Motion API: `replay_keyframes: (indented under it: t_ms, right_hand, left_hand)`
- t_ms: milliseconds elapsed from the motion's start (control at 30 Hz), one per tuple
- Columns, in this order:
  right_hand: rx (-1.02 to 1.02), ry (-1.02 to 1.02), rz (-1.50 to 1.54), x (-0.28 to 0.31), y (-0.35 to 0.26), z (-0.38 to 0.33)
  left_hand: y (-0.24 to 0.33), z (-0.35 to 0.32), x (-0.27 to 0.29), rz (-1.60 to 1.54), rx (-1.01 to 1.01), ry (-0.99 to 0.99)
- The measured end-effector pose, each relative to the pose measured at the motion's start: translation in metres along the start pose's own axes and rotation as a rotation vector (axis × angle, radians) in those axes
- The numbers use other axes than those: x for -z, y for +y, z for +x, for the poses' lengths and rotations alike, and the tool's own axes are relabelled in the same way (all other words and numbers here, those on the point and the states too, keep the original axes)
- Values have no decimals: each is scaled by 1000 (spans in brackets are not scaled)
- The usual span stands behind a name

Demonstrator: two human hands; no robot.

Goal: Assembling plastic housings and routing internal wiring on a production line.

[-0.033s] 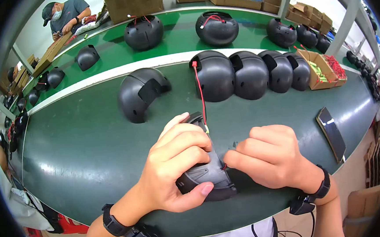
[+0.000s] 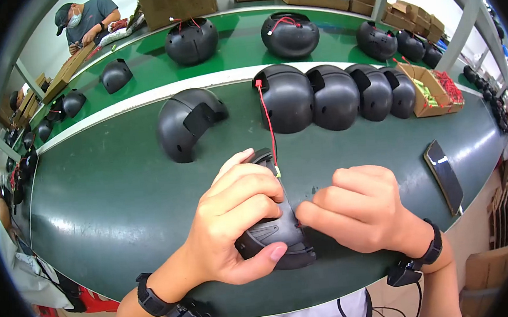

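Observation:
My left hand (image 2: 234, 219) is closed over a black plastic housing (image 2: 279, 230), its thumb along the near side and its fingers across the top. A red wire (image 2: 267, 119) runs from the far end of this housing to a red connector on a round black shell (image 2: 288, 100) behind it. At the housing's right edge, my right hand (image 2: 357, 207) is pinched, with a small bit of red at its fingertips. What it grips is hidden by the fingers.
More black shells (image 2: 335, 100) stand in a row beside the first. Another shell (image 2: 190, 124) sits apart at left. A cardboard box (image 2: 429, 90) holds green and red parts. A phone (image 2: 443, 174) lies at right. Across the green conveyor, a masked person (image 2: 88, 23) works.

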State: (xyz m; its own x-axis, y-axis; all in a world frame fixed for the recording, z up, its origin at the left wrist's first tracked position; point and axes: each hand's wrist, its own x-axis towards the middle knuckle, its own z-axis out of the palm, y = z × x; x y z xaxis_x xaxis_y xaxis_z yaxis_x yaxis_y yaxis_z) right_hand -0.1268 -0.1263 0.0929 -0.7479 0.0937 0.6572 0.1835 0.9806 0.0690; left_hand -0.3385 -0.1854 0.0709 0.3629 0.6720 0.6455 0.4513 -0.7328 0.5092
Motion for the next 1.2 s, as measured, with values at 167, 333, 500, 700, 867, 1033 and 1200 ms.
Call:
replay_keyframes:
  t_ms: [167, 333, 500, 700, 867, 1033, 1200]
  right_hand:
    - [117, 54, -126, 2, -13, 10]
    - [171, 185, -347, 10, -35, 16]
    - [106, 317, -105, 11, -19, 15]
    - [-777, -86, 820, 5, 33, -5]
    - [-700, 40, 1101, -30, 24, -12]
    - [-296, 126, 745, -19, 10, -5]
    - [-196, 148, 580, -20, 6, -4]
  left_hand:
    - [13, 6, -1, -28, 45, -26]
    - [20, 8, -1, 0, 85, -71]
    - [26, 9, -7, 68, 55, -61]
    - [20, -5, -12, -52, 76, 144]
    - [24, -3, -11, -78, 118, 142]
    - [26, -4, -11, -49, 165, 152]
    - [26, 0, -10, -86, 195, 84]
